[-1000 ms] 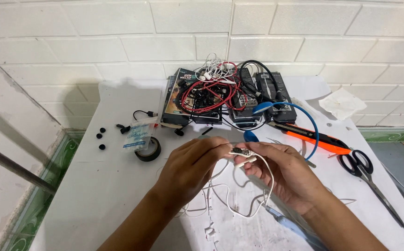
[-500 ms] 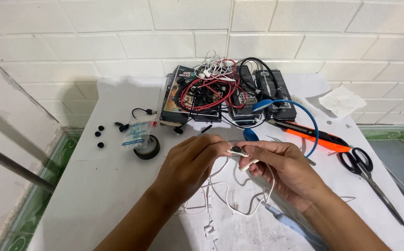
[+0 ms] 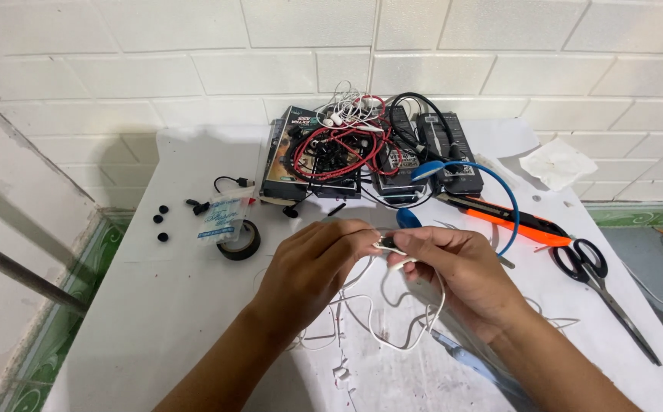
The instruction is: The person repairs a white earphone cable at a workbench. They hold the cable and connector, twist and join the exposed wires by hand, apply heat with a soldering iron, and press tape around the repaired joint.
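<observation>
Both our hands pinch one small dark connector (image 3: pixel 387 244) over the table's (image 3: pixel 194 305) centre: left hand (image 3: pixel 312 267) at nine o'clock, right hand (image 3: pixel 457 267) at three, fingers closed. White earphone cable (image 3: pixel 415 336) loops toward six; we keep it slack and our grip light.

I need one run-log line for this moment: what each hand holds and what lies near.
left hand: pinches small dark part | right hand: pinches same part, white cable hangs below | near: scissors, tape roll
</observation>
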